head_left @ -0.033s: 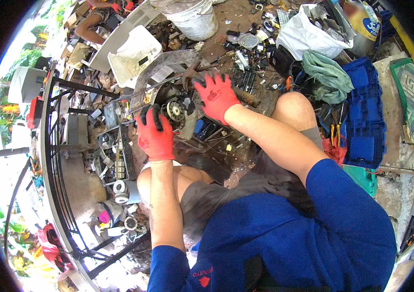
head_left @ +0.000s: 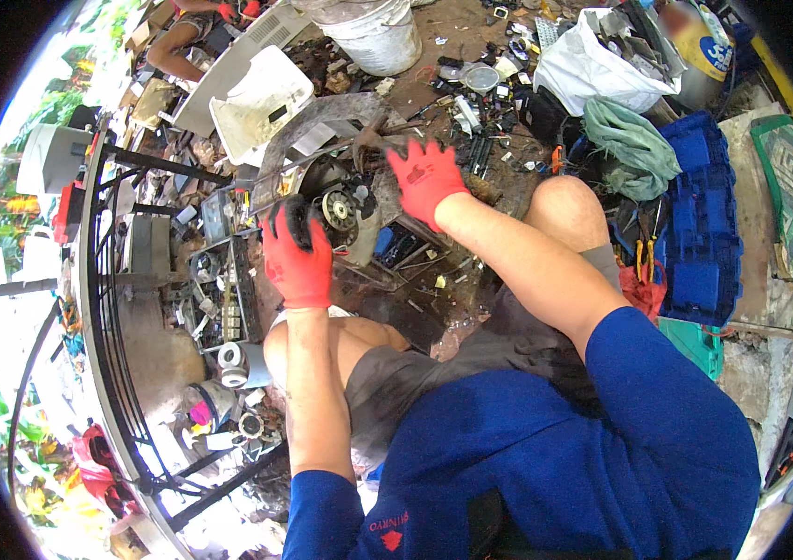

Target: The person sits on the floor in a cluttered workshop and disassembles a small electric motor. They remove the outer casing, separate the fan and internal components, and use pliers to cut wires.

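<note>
My left hand [head_left: 297, 257], in a red glove with dark fingertips, is at the left edge of a dismantled device with a round metal disc [head_left: 339, 211]. Its fingers are bent but apart, and their tips are hard to make out against the dark parts; I see nothing held. My right hand [head_left: 429, 184], gloved alike, hovers with spread fingers right of the disc, holding nothing. Just left of its fingertips lies a rusty hammer-like tool [head_left: 368, 143]. Below the disc sits an open box-like frame with dark and blue parts [head_left: 398, 246].
A white bucket [head_left: 382, 42], a pale plastic housing [head_left: 261, 103] and scattered scrap lie ahead. To the right are a white sack [head_left: 592, 70], a green cloth [head_left: 630, 154] and a blue plastic case [head_left: 700, 224]. A black metal rack [head_left: 107, 327] stands left. Another person's leg [head_left: 173, 54] shows far left.
My right hand has moved slightly right, away from the disc and the hammer-like tool, uncovering more of the tool. My left hand stays almost where it was.
</note>
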The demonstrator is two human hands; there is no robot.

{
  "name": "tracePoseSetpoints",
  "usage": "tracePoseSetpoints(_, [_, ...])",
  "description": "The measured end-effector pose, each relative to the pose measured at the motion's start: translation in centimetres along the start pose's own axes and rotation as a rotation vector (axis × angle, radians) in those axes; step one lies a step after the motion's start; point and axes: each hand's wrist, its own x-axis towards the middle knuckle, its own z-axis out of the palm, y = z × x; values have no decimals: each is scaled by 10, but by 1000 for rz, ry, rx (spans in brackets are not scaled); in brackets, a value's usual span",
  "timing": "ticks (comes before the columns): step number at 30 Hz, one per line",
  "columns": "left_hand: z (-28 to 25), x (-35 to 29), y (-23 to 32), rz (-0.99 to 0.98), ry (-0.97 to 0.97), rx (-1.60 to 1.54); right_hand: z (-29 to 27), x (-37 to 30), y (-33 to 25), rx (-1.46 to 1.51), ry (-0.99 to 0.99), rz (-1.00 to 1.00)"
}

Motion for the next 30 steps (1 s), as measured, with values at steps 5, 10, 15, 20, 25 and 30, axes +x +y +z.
tracePoseSetpoints(5, [12, -30, -11, -94, -108, -16, 13, 12, 40, 167, -201, 152])
tracePoseSetpoints(10, [0, -7, -6, -58, -138, -13, 13, 8, 48, 673, -187, 326])
tracePoseSetpoints(15, [-7, 47, -25, 19, -411, 39, -29, -29, 50, 1495, -217, 248])
tracePoseSetpoints(20, [38, 69, -27, -104, -375, -480, -31, -93, 49, 1460, 58, 197])
tracePoseSetpoints(25, [57, 67, -41, -255, -317, -716, -67, -132, 15, 1118, -1, 120])
tracePoseSetpoints(30, [52, 72, -46, -317, -372, -851, -86, -143, -18, 1165, 106, 47])
